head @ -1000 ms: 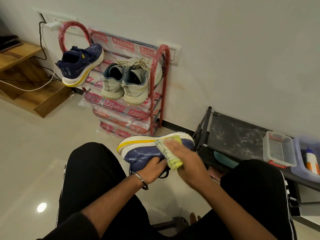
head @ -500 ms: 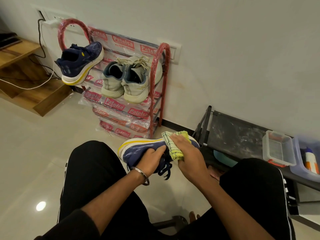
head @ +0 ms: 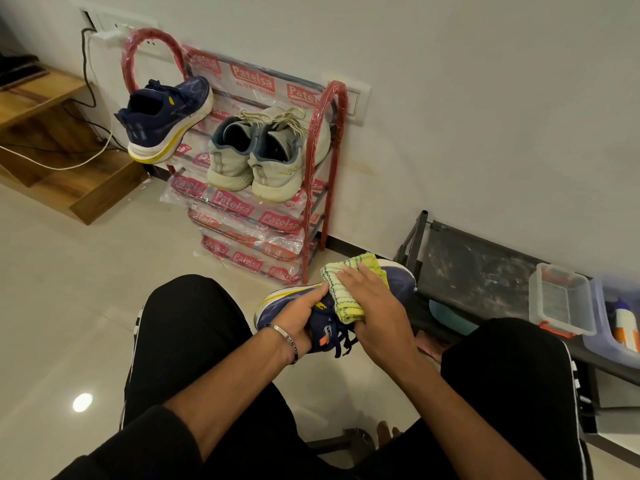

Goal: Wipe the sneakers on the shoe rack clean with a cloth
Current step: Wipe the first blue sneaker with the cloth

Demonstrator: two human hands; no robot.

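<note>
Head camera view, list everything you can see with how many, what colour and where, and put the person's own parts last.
Navy sneaker in hand: 1, navy with white and yellow sole, between the knees.
Cloth: 1, yellow-green, pressed on that sneaker.
Navy sneaker on rack: 1, top shelf, left end, overhanging.
Pale sneakers: 2, off-white and grey, side by side on the top shelf.
Shoe rack: 1, red frame in printed plastic wrap, against the wall.
Black rack: 1, low, right of the red one.
Clear box: 1, red clips, on the black rack.
Wooden steps: brown, far left.
Cables: black and white, from the wall socket.
Left hand: grips the held sneaker, steel bangle on the wrist.
Right hand: holds the cloth.
</note>
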